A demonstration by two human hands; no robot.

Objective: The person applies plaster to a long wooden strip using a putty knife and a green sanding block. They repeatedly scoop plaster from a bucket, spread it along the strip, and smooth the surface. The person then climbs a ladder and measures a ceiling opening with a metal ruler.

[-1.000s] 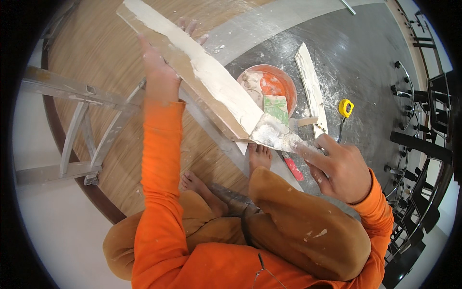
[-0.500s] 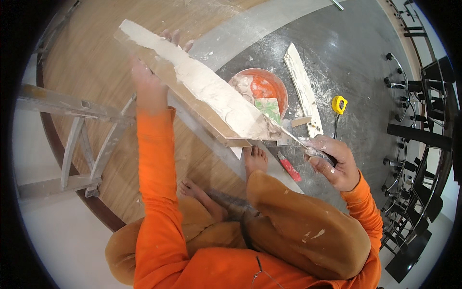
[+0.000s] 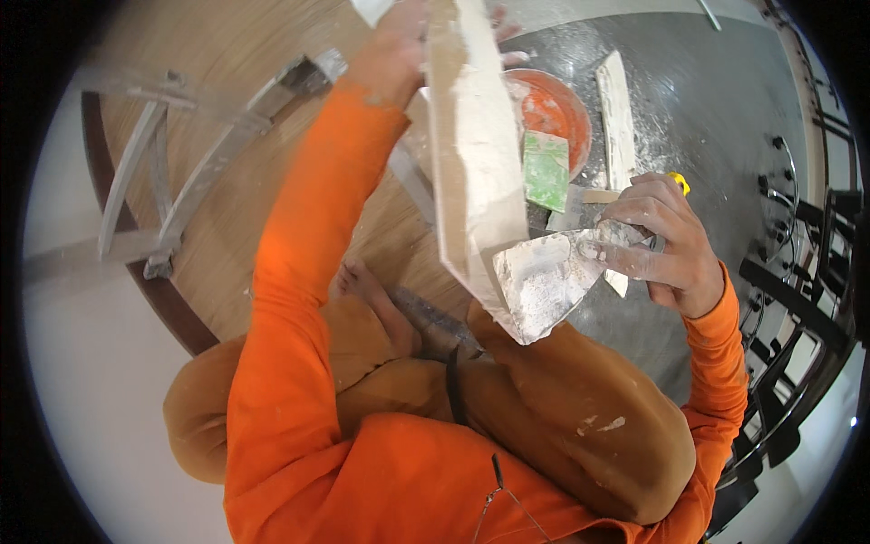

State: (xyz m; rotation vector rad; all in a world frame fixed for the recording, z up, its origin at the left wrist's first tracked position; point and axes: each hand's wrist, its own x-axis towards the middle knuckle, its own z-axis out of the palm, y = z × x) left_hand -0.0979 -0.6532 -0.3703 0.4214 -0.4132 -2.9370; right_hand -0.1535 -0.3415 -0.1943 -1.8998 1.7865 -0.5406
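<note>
Board (image 3: 489, 172) turned, partly hiding white-smeared orange bucket (image 3: 556, 107).

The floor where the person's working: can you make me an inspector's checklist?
Surface: wood-look floor; grey floor, smeared white.
Job's things: long board coated in white paste; putty knife at its near end, blade caked.
Clutter: orange bucket, green piece at its near edge; long white strip; yellow object, mostly hidden.
Grips: left hand holds board; right hand holds putty knife.
Cables: nothing seen.
Surroundings: ladder left; black chairs right.
</note>
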